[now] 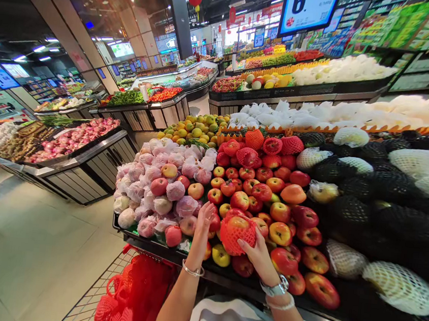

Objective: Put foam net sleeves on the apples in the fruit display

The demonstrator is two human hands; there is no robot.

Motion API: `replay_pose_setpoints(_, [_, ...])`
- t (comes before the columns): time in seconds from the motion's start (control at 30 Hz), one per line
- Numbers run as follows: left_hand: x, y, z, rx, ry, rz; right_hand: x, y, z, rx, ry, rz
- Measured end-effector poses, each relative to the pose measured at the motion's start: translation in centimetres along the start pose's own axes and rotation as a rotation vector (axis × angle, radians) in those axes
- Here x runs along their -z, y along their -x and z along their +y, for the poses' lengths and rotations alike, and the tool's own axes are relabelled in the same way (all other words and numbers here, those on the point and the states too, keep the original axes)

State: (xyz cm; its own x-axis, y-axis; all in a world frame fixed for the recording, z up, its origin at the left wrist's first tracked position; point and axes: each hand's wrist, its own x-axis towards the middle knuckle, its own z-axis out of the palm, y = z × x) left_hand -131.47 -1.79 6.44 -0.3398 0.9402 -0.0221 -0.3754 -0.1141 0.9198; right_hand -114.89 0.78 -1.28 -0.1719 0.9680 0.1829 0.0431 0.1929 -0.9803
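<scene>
My right hand (257,250) grips an apple in a red foam net (236,233), held just above the front of the apple pile. To its left my left hand (204,219) is raised with fingers stretched, apart from the netted apple and holding nothing. Bare red-yellow apples (279,232) lie all around and behind both hands. Several more apples in red foam nets (254,139) sit at the back of the pile. Left of my left hand are round pinkish fruits in thin clear wrap (175,190).
A wire cart (99,283) with a heap of red foam nets (134,287) stands below left of the display. Fruits in white and black nets (400,287) lie to the right, yellow-green fruits (191,128) behind. A price screen (309,9) hangs above.
</scene>
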Motion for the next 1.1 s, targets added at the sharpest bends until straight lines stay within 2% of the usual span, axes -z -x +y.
replay_pose_setpoints(0.07, [-1.0, 0.3, 0.2, 0.028, 0.004, -0.153, -0.1, -0.1, -1.1, -0.052, -0.067, -0.039])
replay_pose_setpoints(0.13, [-2.2, 0.8, -0.3, 0.128, 0.063, -0.222, -0.4, -0.3, -2.1, -0.061, -0.077, -0.085])
replay_pose_setpoints(0.2, [-3.2, 1.1, -1.3, 0.205, 0.153, -0.156, -0.7, -0.6, -2.8, -0.016, -0.008, -0.086])
replay_pose_setpoints(0.3, [-3.7, 1.2, -2.9, 0.312, 0.259, -0.025, -0.8, -1.0, -3.9, 0.087, 0.132, -0.014])
replay_pose_setpoints(0.4, [-3.4, 1.1, -3.7, 0.534, 0.382, -0.004, -0.5, -1.3, -5.3, 0.186, 0.164, 0.041])
replay_pose_setpoints(0.47, [-3.2, 1.1, -3.6, 0.609, 0.465, 0.000, -0.2, -1.5, -6.4, 0.291, 0.138, 0.051])
replay_pose_setpoints(0.53, [-3.1, 1.1, -3.5, 0.585, 0.498, 0.024, 0.2, -1.9, -7.1, 0.388, 0.128, 0.017])
replay_pose_setpoints(0.6, [-3.1, 1.3, -3.5, 0.567, 0.495, 0.064, 0.4, -2.3, -7.5, 0.444, 0.151, -0.104])
replay_pose_setpoints(0.7, [-3.1, 1.8, -3.8, 0.561, 0.462, 0.117, 0.3, -2.7, -7.5, 0.422, 0.164, -0.295])
replay_pose_setpoints(0.8, [-3.1, 2.4, -4.0, 0.512, 0.450, 0.142, 0.3, -2.8, -7.6, 0.364, 0.129, -0.379])
replay_pose_setpoints(0.9, [-3.2, 2.7, -3.5, 0.480, 0.482, 0.123, 0.8, -2.7, -8.2, 0.378, 0.065, -0.440])
replay_pose_setpoints(0.97, [-3.3, 2.6, -2.9, 0.520, 0.519, 0.094, 1.0, -2.6, -8.7, 0.384, -0.022, -0.362])
replay_pose_setpoints(1.03, [-3.3, 2.1, -2.4, 0.562, 0.536, 0.075, 1.0, -2.4, -9.0, 0.378, -0.087, -0.164])
replay_pose_setpoints(1.1, [-3.4, 1.7, -2.3, 0.539, 0.523, 0.095, 0.6, -2.0, -8.9, 0.394, -0.047, -0.013])
